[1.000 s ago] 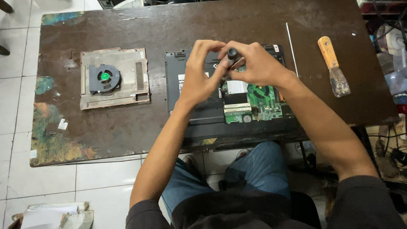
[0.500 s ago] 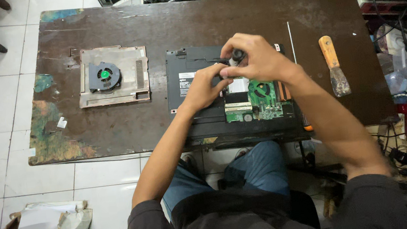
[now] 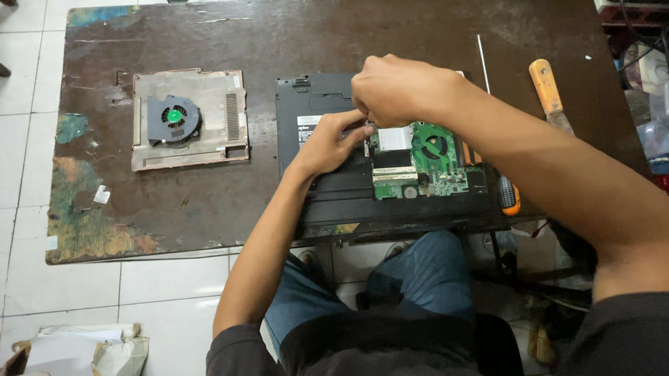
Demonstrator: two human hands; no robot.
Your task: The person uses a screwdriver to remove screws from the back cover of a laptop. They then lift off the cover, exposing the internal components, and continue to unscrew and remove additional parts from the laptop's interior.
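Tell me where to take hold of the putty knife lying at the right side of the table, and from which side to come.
Take the putty knife by its orange-brown wooden handle, the far, thicker end; the metal blade points toward the table's near edge. It lies flat, clear of the opened laptop and the thin metal rod, so coming straight down from above, grip closing across the handle's width, looks easiest.

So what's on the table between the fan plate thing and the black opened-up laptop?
Nothing: in the head view, only bare, scuffed brown tabletop lies between the tan metal plate with the black fan and the black opened laptop base.
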